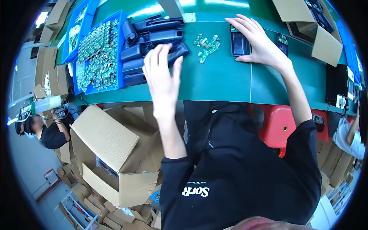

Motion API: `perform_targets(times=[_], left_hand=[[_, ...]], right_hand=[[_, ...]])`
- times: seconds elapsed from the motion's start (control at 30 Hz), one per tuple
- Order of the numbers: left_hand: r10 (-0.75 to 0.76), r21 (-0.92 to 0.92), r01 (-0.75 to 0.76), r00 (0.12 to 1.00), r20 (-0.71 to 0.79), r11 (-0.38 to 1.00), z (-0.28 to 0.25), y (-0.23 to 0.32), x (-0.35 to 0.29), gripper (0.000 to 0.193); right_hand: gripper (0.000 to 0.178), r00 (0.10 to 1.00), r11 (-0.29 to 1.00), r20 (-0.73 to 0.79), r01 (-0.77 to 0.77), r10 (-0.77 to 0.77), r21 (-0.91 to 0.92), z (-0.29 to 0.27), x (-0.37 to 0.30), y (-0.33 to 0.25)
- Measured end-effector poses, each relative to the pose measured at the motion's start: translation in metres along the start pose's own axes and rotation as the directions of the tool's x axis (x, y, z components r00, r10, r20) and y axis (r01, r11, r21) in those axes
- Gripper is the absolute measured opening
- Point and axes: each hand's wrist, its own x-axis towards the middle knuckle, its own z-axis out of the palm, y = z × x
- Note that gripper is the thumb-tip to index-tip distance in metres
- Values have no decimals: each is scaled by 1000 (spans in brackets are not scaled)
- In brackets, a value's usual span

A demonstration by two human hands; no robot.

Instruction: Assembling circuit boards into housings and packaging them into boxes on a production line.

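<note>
My left hand (161, 78) reaches over a row of black plastic casings (165, 36), fingers stretched and thumb apart. One slanted casing (179, 51) lies by its fingertips; whether they touch it I cannot tell. My right hand (260, 43) spans a black rectangular housing (238, 44) with a green circuit board at its top end. Its fingers are spread past the far edge and its thumb lies at the near edge. Between my hands lies a loose cluster of small green circuit boards (207, 47). A second black housing (282, 45) with a board lies beyond my right wrist.
A blue tray (120, 57) full of small green boards stands at the left, another blue bin (65, 57) behind it. An open carton (326, 50) with black parts sits back right. Below the table edge are a large carton (103, 134) and a red stool (276, 124).
</note>
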Motion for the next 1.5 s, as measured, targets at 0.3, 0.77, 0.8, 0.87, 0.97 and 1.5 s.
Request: perform_targets(times=[0.3,0.77,0.8,0.87,0.97,1.5], left_hand=[[196,113,-229,949,248,967,7,-39,31,25],[-411,-986,153,905,112,69,10,22,-25,41],[-412,-984,174,899,149,25,10,25,-30,43],[-465,-981,192,865,188,-40,9,38,-40,44],[-560,-965,207,786,261,-159,6,53,-49,45],[-260,-813,533,772,580,-234,18,81,-51,35]], right_hand=[[74,994,994,-76,77,-82,-75,12,16,-1],[23,985,990,94,139,-141,34,24,41,-30],[22,990,993,86,110,-114,53,22,39,-34],[21,996,994,71,52,-59,93,20,34,-41],[20,997,963,-73,9,11,269,28,26,-44],[21,965,676,-168,-13,201,736,3,-17,-94]])
